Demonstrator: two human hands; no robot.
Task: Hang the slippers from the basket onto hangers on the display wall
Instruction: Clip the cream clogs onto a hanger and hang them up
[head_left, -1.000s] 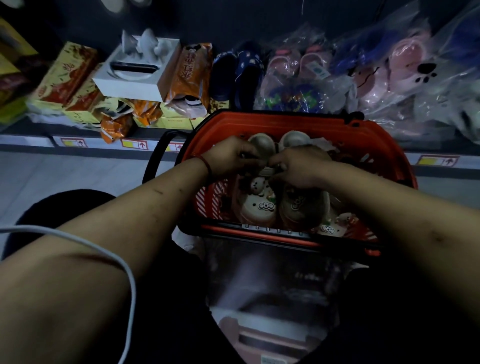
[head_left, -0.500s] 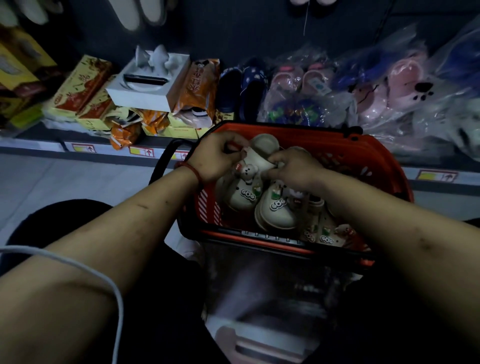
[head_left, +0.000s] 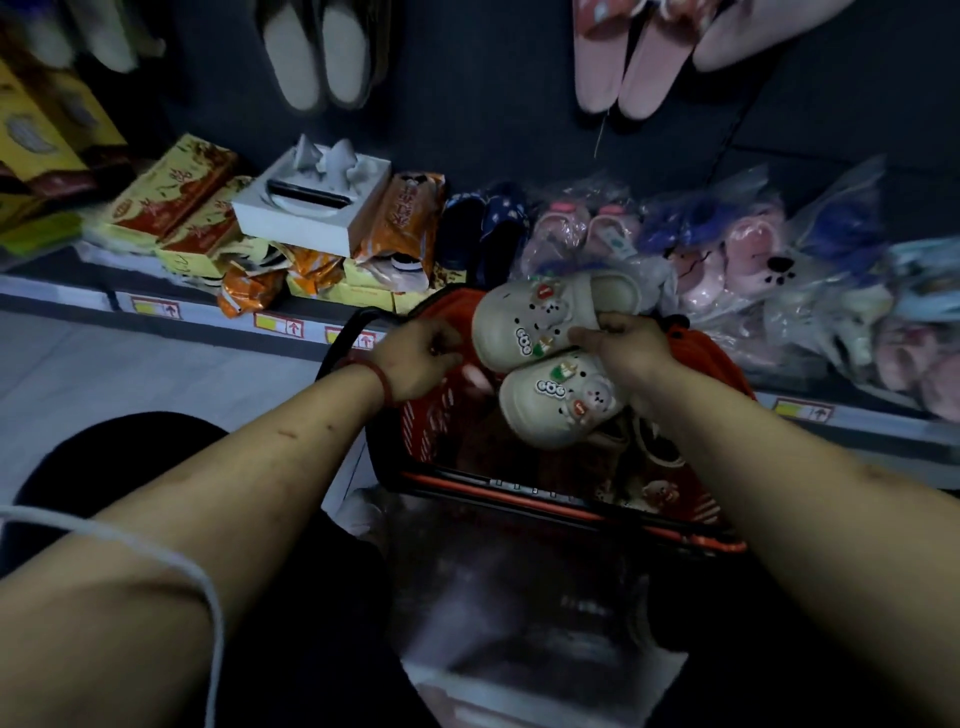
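A red plastic basket (head_left: 431, 431) with a black handle stands in front of me, with more slippers dim in its bottom. My right hand (head_left: 626, 345) grips a pair of cream clog slippers (head_left: 540, 327) with cartoon charms, lifted above the basket's far side. One clog lies on top of the other. My left hand (head_left: 421, 353) hovers over the basket's left rim, fingers curled, apart from the pair; whether it holds anything is hidden. On the dark display wall hang grey slippers (head_left: 317, 57) and pink slippers (head_left: 623, 62).
A low shelf (head_left: 156, 306) runs behind the basket. It carries yellow and orange packets (head_left: 176, 208), a white tissue box (head_left: 311, 208), dark blue slippers (head_left: 483, 228) and bagged pink slippers (head_left: 727, 260). Grey floor lies to the left. A white cord (head_left: 156, 551) crosses my left arm.
The cream pair has come up out of the basket in my right hand. My left hand has let go of it and drawn left. My view has tilted up to the wall.
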